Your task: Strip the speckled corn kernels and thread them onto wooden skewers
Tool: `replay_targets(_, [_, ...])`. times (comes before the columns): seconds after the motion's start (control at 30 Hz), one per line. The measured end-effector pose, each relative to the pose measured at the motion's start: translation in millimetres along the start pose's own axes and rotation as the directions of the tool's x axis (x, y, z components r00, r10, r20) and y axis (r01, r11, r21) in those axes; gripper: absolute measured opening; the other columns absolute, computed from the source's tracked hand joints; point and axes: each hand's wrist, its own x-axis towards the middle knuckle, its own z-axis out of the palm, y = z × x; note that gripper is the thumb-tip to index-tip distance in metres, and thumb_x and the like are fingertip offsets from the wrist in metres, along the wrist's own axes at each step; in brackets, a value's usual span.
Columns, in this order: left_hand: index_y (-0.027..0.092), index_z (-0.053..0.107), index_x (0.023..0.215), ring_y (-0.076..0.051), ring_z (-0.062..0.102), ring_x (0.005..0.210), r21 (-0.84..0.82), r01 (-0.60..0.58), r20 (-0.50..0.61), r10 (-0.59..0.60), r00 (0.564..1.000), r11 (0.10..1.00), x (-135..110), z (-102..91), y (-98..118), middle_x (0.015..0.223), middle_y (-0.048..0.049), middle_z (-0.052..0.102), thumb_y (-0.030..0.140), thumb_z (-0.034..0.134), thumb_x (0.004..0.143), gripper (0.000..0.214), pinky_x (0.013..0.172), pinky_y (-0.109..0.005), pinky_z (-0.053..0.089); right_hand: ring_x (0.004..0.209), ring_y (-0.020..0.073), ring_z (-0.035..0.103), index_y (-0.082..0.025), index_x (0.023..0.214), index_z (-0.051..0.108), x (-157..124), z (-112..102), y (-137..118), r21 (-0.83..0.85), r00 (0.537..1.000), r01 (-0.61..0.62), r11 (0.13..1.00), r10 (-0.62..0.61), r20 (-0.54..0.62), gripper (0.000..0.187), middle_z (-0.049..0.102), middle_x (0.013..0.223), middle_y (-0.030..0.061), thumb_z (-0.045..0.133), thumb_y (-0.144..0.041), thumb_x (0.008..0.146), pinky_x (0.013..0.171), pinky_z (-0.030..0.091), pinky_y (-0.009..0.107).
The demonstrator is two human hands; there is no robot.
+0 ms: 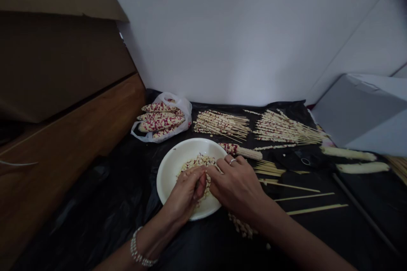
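Note:
Over a white bowl (pixel 165 169) my two hands meet, fingertips close together. Loose cream and dark red corn kernels (pixel 199 161) lie in the bowl. My left hand (pixel 187 186), above the bowl's lower middle, is closed in a pinch; whatever its fingertips hold is too small or hidden to name. Knuckles up, my right hand (pixel 237 182) is closed too at the bowl's right rim, and its fingers hide what is in them. Just behind it lies a partly stripped corn cob (pixel 244 151). Bare wooden skewers (pixel 270 169) lie to its right.
A plastic bag (pixel 186 112) of speckled corn cobs (pixel 162 123) sits at the back left. Two piles of kernel-threaded skewers (pixel 219 123) (pixel 276 127) lie at the back. Stripped cobs (pixel 362 168) and a white box (pixel 365 110) are at right. Black plastic sheeting (pixel 127 186) covers the surface.

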Motion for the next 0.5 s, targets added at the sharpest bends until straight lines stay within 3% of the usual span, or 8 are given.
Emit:
replay_targets(0.13, [0.016,0.045,0.048,-0.004,0.021,0.037,-0.094,0.01,-0.072,-0.016,0.997,0.996,6.7,-13.0,7.9,0.036,0.0066,0.033,0.034,0.057,0.081,0.039,0.038,-0.019,0.015,0.077,0.0196,0.05,-0.021,0.078,0.055,-1.7,-9.9,14.5,-0.041,0.998,-0.057,0.998,0.057,-0.01,0.011,0.059,0.077,0.0038,0.046,-0.026,0.083,0.071,0.026,0.035])
replay_targets(0.3, [0.016,0.046,0.051,-0.003,0.021,0.035,-0.154,0.05,-0.009,-0.052,0.999,0.987,12.9,-21.8,11.4,0.037,0.0065,0.034,0.03,0.056,0.082,0.036,0.037,-0.018,0.013,0.071,0.0167,0.049,-0.021,0.076,0.056,-1.3,-16.9,25.3,-0.001,0.997,-0.044,0.999,0.044,0.061,0.015,0.06,0.074,0.0032,0.043,-0.025,0.083,0.067,0.026,0.033])
replay_targets(0.5, [0.015,0.047,0.052,-0.003,0.021,0.036,-0.167,0.082,0.005,-0.083,0.997,0.983,13.3,-23.6,7.8,0.04,0.0065,0.034,0.028,0.056,0.082,0.034,0.037,-0.017,0.011,0.055,0.0115,0.043,-0.02,0.075,0.057,-0.5,-14.2,22.4,0.081,0.982,-0.123,0.989,0.11,0.154,0.019,0.059,0.068,0.0018,0.04,-0.025,0.081,0.054,0.019,0.03])
